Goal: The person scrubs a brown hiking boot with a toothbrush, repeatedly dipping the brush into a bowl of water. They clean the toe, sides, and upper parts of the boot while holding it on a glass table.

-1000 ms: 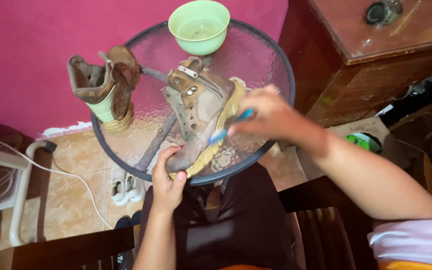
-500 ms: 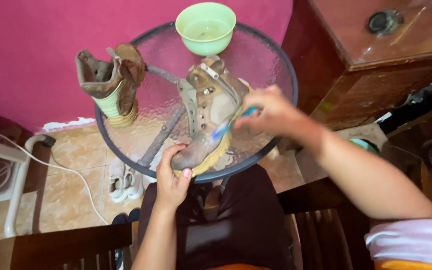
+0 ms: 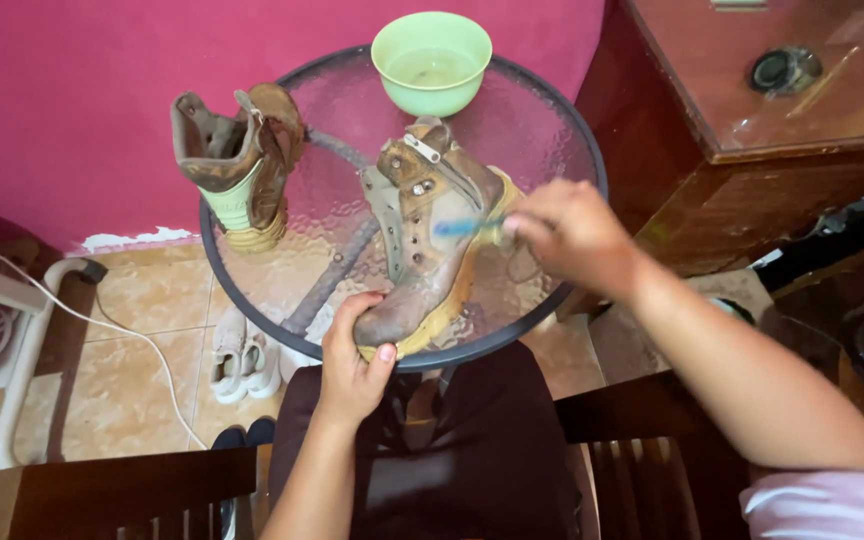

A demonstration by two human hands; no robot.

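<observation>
You are looking down at a scene holding no packages, no labels, no signs and no screens; nothing boxed or wrapped is showing anywhere in your view; nothing printed is standing out on any surface around you.

Even, soft indoor light, moderately bright; no single source apparent. Shadows weak and diffuse. Pale sheen on the textured glass desk (image 3: 282,260) top and faint glare on the polished wooden cabinet (image 3: 832,90). Motion blur on the right hand (image 3: 572,235) and the blue brush (image 3: 462,228); left hand (image 3: 352,370) sharp. Slight wide-angle bending toward frame edges. Colours saturated.
</observation>
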